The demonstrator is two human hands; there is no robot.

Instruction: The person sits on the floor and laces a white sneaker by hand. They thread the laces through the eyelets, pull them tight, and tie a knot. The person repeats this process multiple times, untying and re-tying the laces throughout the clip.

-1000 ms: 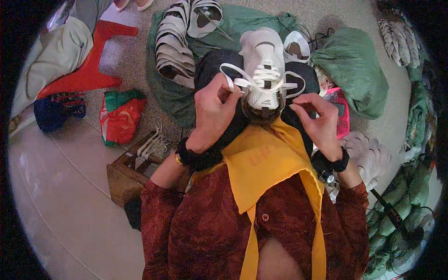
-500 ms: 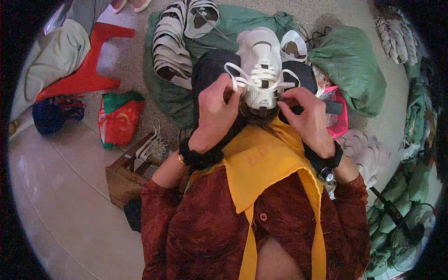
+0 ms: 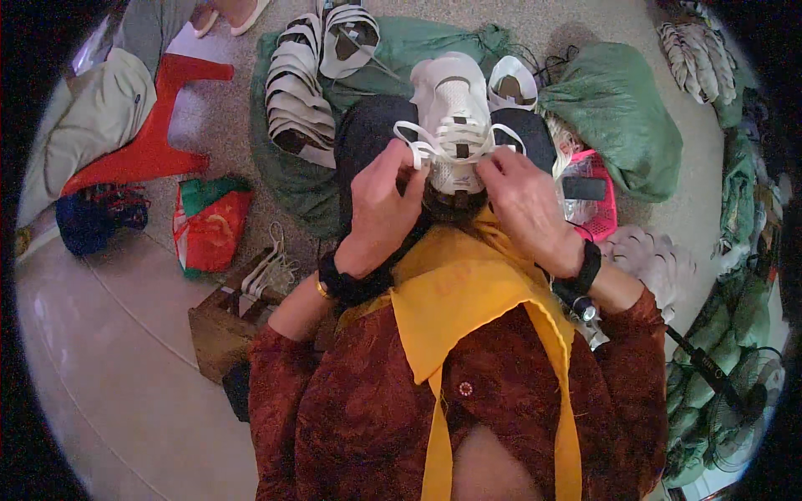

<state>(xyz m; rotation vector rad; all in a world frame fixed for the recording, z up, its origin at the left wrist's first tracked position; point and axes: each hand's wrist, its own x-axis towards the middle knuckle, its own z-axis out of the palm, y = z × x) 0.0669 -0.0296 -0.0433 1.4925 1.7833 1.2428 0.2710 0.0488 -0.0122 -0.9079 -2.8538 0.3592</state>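
A white sneaker (image 3: 452, 108) rests on my lap, toe pointing away from me. My left hand (image 3: 383, 204) pinches the white lace (image 3: 415, 142) at the shoe's left side. My right hand (image 3: 528, 200) holds the lace at the shoe's right side, fingers closed by the eyelets. Both hands meet over the shoe's tongue. A yellow cloth (image 3: 455, 292) hangs down my front under the hands.
A row of white shoe uppers (image 3: 296, 100) lies on a green sack (image 3: 288, 179) ahead. A stuffed green bag (image 3: 618, 117) and a pink basket (image 3: 597, 204) sit at right. A red plastic stool (image 3: 146, 150), a red-green bag (image 3: 209, 221) and a wooden box (image 3: 221, 326) are at left.
My right hand has moved left and up from the side of my lap to the shoe's laces. Both hands now sit close together on the lace.
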